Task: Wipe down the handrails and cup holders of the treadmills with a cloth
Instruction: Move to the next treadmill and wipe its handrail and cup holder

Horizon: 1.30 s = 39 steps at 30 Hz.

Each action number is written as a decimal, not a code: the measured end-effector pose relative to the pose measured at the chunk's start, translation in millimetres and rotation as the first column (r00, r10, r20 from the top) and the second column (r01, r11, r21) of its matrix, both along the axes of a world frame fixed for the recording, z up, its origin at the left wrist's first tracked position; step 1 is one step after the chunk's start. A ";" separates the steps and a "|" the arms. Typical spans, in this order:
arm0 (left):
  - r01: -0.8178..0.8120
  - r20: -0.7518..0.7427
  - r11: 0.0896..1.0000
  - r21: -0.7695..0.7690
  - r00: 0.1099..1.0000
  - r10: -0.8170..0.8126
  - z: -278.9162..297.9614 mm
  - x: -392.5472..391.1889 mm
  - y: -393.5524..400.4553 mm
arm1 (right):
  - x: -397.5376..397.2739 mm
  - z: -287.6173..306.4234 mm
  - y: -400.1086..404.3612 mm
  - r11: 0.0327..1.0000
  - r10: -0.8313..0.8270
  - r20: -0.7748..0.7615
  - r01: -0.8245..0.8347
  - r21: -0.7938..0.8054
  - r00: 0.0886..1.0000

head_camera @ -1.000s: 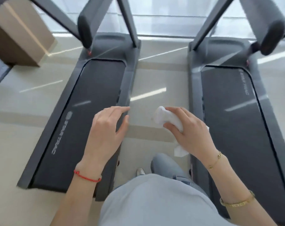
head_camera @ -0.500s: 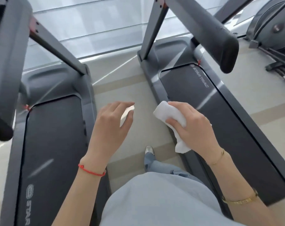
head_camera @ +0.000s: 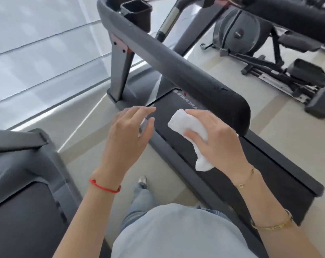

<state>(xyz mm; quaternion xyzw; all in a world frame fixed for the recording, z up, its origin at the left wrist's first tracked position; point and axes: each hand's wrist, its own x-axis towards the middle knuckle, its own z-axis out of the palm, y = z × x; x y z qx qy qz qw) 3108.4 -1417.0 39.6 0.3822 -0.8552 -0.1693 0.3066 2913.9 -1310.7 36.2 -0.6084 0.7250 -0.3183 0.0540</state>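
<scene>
The right hand (head_camera: 216, 144) grips a folded white cloth (head_camera: 187, 133), while the left hand (head_camera: 126, 135) hovers with fingers spread, seemingly empty. At one o'clock, just beyond, the padded black handrail (head_camera: 176, 60) awaits: wrap the cloth around its rounded end and stroke toward the dark square cup holder (head_camera: 136, 13) at twelve.

You've turned right: the handrail (head_camera: 176, 66) now runs just beyond your cloth (head_camera: 187, 133), cup holder (head_camera: 136, 13) newly visible.
</scene>
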 end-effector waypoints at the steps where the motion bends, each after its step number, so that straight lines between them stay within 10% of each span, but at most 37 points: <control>1: 0.041 -0.001 0.999 -0.010 0.999 -0.041 0.4 -7.7 -19.5 | -3.0 2.3 -10.4 1.000 -0.030 0.005 0.030 -0.010 1.000; 10: 0.416 0.027 0.907 -0.057 0.909 -0.416 11.2 -83.3 -174.6 | -37.3 23.7 -107.0 0.881 -0.463 -0.253 0.410 -0.236 0.849; 17: 0.569 0.125 0.822 -0.035 0.818 -0.561 10.6 -139.8 -248.5 | -58.7 11.6 -179.0 0.826 -0.517 -0.247 0.553 0.107 0.820; 22: 0.669 0.193 0.743 0.002 0.729 -0.657 0.1 -166.5 -270.1 | -61.5 -1.8 -168.2 0.706 -0.659 -0.308 0.706 0.060 0.686; 39: 0.696 0.165 0.718 -0.002 0.708 -0.686 -10.4 -178.2 -257.8 | -68.4 -2.6 -153.8 0.547 -0.781 -0.338 0.836 0.034 0.525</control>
